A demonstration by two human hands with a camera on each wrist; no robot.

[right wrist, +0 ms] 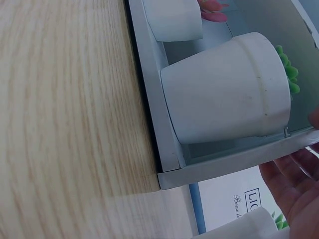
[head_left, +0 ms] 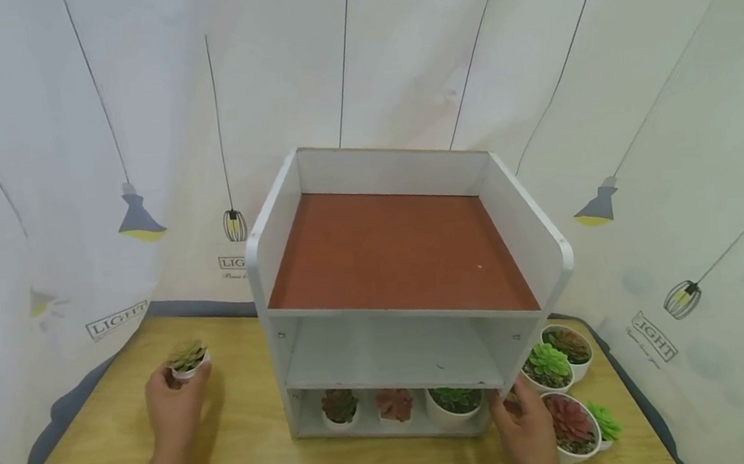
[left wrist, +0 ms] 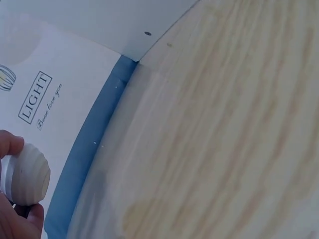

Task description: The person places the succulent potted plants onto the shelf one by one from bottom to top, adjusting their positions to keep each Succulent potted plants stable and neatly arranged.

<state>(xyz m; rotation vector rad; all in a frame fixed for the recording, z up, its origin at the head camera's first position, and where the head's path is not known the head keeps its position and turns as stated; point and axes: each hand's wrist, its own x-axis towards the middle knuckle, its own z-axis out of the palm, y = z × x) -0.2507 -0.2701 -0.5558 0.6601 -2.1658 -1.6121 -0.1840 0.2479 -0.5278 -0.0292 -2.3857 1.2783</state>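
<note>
White boards make up the small shelf unit [head_left: 391,351], its top lined in reddish brown, standing on the pale wooden desk [head_left: 249,416]. Off to the left of the shelf unit, well apart from it, the person's left hand [head_left: 177,404] has its grip closed round a small white pot [head_left: 189,372] holding a yellowish-green succulent; from the left wrist view the pot looks tilted, its ridged side showing. At the shelf unit's right side, low down, the right hand [head_left: 525,427] has its grip pinching the front edge of the right side panel [head_left: 523,238], the thumb inside and the fingers outside. Within the shelf unit's bottom compartment three potted plants stand in a row: a dark reddish-green succulent [head_left: 340,407] towards the left, a pinkish-red succulent [head_left: 394,405] in the middle, and a wide white pot [head_left: 452,415] with green leaves just beside the right panel. To the right of the shelf unit I can see more pots bunched together: a brownish-orange plant [head_left: 571,346], a bright green rosette [head_left: 549,365], a dark red rosette [head_left: 569,420] and, partly hidden by that one, a spiky green plant [head_left: 603,421]. Behind the shelf unit hangs a pale sheet [head_left: 404,55] printed with lamps.
</note>
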